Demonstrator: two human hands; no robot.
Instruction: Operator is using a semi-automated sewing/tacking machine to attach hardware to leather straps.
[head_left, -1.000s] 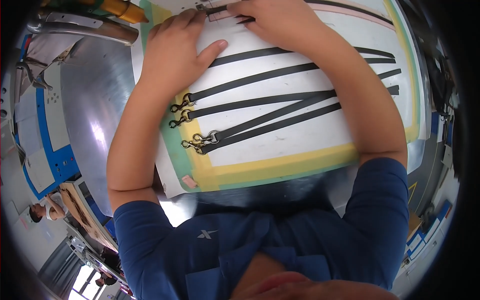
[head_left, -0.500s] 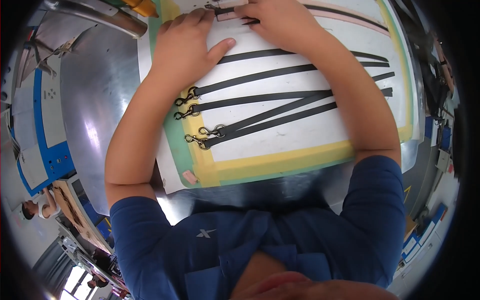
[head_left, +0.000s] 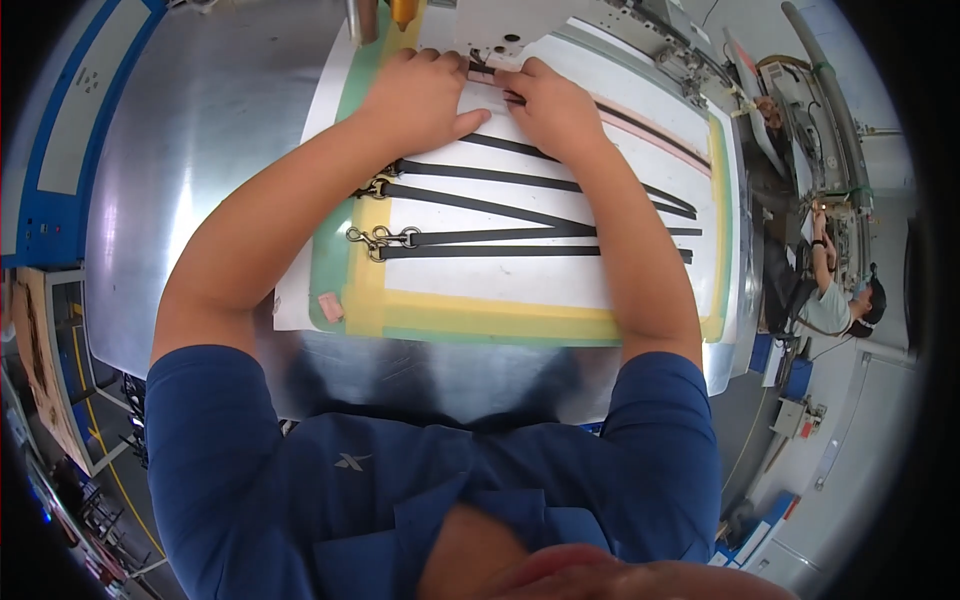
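My left hand [head_left: 425,98] rests on the upper left of a white work sheet [head_left: 470,278], fingers bent over the near end of a dark strap and thumb spread away. Beside it, my right hand [head_left: 553,108] is closed around a small dark pointed tool [head_left: 514,98], whose exact kind is hidden by the fingers. Its fingertips touch the dark strap [head_left: 484,71], which runs along a pink strip [head_left: 655,136]. Below both hands lie several black straps [head_left: 480,171], fanned out, with metal snap hooks [head_left: 376,240] at their left ends.
A white machine head [head_left: 508,30] stands just beyond my hands. An orange nozzle [head_left: 404,12] hangs at upper left. Yellow tape [head_left: 490,310] borders the sheet, and a pink scrap [head_left: 330,306] lies at its corner. The metal table [head_left: 200,140] extends left. Another person [head_left: 828,305] sits far right.
The view has turned and shifted, bringing the machine head and the person at right into sight. Both hands stay at the strap, with the right hand's fingers a little farther from the left hand.
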